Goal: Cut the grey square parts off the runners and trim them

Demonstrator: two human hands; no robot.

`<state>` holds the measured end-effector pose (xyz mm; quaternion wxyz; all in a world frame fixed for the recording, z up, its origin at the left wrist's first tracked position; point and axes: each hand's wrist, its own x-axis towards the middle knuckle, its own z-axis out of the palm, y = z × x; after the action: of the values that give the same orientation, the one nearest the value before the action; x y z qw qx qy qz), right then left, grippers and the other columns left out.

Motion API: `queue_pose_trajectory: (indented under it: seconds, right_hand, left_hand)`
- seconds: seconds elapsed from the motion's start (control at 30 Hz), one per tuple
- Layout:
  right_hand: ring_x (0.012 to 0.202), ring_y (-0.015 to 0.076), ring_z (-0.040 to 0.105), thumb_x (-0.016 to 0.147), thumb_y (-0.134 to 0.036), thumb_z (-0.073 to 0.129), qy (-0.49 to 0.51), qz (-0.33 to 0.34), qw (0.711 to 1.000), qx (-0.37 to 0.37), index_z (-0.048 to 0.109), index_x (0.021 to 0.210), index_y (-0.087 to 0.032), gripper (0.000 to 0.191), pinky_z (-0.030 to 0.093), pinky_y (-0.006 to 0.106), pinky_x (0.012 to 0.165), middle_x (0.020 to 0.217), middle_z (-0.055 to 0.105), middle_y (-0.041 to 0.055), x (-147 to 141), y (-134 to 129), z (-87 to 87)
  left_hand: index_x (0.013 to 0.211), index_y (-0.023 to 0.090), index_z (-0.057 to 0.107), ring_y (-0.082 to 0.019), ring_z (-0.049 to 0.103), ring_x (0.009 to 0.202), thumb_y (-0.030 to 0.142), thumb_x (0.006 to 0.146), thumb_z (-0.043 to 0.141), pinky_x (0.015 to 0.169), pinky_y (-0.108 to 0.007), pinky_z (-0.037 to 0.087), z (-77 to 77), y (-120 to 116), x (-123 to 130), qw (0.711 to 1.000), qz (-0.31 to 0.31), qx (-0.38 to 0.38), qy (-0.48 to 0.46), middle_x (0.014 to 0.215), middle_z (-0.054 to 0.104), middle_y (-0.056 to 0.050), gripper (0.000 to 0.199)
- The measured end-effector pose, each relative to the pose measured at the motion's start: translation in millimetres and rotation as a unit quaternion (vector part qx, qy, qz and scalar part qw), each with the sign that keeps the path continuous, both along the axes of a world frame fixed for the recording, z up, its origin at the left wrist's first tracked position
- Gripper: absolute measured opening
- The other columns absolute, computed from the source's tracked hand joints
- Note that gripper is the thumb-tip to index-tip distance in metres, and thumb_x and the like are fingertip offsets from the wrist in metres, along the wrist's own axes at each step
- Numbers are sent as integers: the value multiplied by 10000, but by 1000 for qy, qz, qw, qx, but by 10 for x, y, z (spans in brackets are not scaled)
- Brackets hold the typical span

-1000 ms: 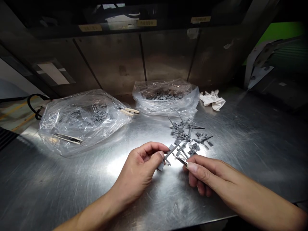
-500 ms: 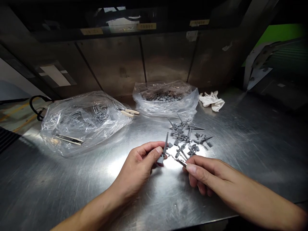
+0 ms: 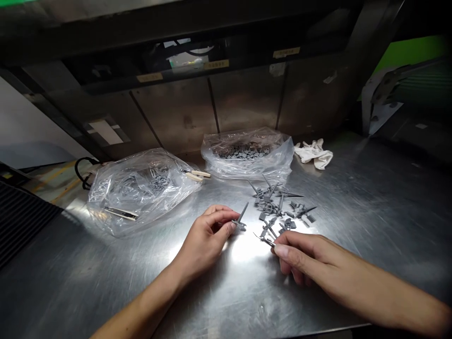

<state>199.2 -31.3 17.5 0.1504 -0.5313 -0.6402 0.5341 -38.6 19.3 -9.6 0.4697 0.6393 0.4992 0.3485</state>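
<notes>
Grey plastic runner pinched in left hand, small silver tool pinched in right hand.
Loose grey pieces still heaped right of centre, full clear plastic bag behind.

On the steel bench, two plastic bags sit side by side toward the back. A metal blade lies at the front of the left bag, a small tool just beside it. A crumpled cloth lies right of the right bag. Before that bag spreads a heap of molded parts, with the left hand to its left, holding a molded piece, and the right hand at its front edge, holding a small piece.
</notes>
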Motion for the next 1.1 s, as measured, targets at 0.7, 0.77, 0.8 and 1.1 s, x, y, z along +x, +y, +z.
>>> queue_pose_trajectory:
  seconds: [0.7, 0.77, 0.8, 1.1]
  right_hand:
    - [759, 199, 651, 947, -570, 551, -21, 106, 994, 24, 709, 885, -276, 339, 467, 285, 671, 803, 718, -4, 15, 300, 8]
    - [766, 217, 658, 925, -583, 574, -21, 96, 994, 54, 710, 864, -273, 344, 475, 293, 661, 811, 725, 12, -19, 284, -19]
    - [779, 228, 662, 918, -593, 576, -29, 87, 993, 73, 709, 863, -274, 350, 475, 298, 655, 822, 728, 22, -32, 281, -34]
    - [769, 259, 665, 950, -641, 443, -102, 63, 979, 164, 706, 1016, -281, 450, 457, 339, 622, 910, 735, 75, -94, 282, -135]
  left_hand:
    - [872, 188, 689, -187, 622, 742, 326, 893, 621, 694, -301, 455, 161, -49, -47, 986, 15, -42, 161, 811, 698, -39, 155]
    - [856, 167, 682, -168, 625, 662, 344, 835, 703, 642, -290, 481, 187, -23, -31, 992, 55, -109, 44, 732, 687, -27, 179]
    - [849, 157, 683, -162, 629, 635, 346, 798, 749, 629, -288, 495, 205, -15, -24, 988, 73, -133, -4, 707, 685, -24, 207]
    - [961, 134, 707, -143, 675, 632, 342, 712, 874, 628, -252, 550, 184, -45, 21, 949, 98, -246, -172, 730, 745, -58, 365]
